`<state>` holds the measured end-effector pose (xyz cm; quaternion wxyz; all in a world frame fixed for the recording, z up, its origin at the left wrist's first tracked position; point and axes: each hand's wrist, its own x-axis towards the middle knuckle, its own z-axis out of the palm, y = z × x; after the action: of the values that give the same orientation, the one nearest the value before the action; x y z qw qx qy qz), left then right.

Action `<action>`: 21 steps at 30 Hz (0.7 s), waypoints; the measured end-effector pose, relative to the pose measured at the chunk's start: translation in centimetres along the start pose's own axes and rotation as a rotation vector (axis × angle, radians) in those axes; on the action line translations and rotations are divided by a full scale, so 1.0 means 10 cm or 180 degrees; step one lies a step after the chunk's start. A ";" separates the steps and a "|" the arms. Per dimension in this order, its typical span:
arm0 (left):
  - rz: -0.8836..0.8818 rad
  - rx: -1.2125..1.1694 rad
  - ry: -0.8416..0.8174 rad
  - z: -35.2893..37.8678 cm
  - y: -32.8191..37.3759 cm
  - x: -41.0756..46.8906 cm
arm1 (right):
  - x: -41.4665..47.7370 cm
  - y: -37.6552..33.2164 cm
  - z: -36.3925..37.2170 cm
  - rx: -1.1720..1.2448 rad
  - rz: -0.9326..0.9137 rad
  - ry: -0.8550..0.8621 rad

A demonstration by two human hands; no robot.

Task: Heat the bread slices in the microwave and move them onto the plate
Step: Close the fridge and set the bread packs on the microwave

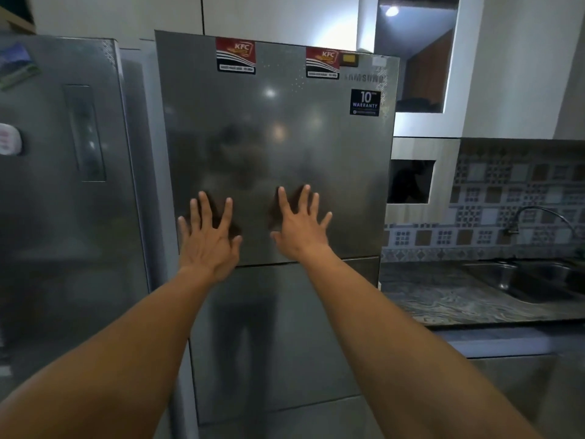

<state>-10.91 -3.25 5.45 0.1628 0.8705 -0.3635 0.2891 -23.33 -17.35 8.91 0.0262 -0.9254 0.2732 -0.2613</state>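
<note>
Kitchen, dim, white wall cabinets up top, one ceiling light (392,11) far right of centre.

Steel fridge (275,147) dead centre, both doors closed; the seam between upper and lower door sits just below the hands. Second fridge (63,217) to its left, nearer, also closed, with magnets on the left edge. Marbled counter (459,299) to the right of the centre fridge, patterned tile backsplash (506,191) behind it. Steel sink (538,280) set in the counter at far right, tap (544,220) arching over it. Dark square niche (410,182) in the wood panel just right of the fridge; contents unreadable.

Both arms stretched forward. Left hand (207,245) and right hand (300,229) are side by side, apart, low on the upper door, palms toward it, fingers straight and spread, holding nothing. Real contact with the door: can't tell, only dark reflections at the fingers.

Two KFC stickers (235,55) along the door's top edge, warranty sticker (364,102) at upper right.

Bread, microwave, plate: can't tell where they are from this view.
</note>
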 end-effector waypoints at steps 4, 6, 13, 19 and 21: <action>-0.0005 0.0045 -0.0327 0.14 -0.03 0.15 | 0.14 0.04 0.20 0.0015 -0.0052 -0.0103; -0.0013 0.0006 -0.0518 0.21 -0.07 0.20 | 0.19 0.05 0.30 0.0061 -0.0046 -0.0097; -0.0081 -0.0060 -0.0717 0.37 -0.13 0.26 | 0.26 0.02 0.47 0.0026 0.0019 0.0035; 0.0120 0.0047 -0.0456 0.24 -0.29 0.15 | 0.18 -0.34 0.45 0.0105 0.0083 0.0284; 0.0089 0.0114 -0.0332 0.16 -0.54 0.04 | 0.14 -0.58 0.50 0.0203 -0.0133 0.0344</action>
<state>-6.17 -0.56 4.02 0.1240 0.8820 -0.3784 0.2520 -16.98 -13.63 6.34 0.0355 -0.9142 0.2463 -0.3199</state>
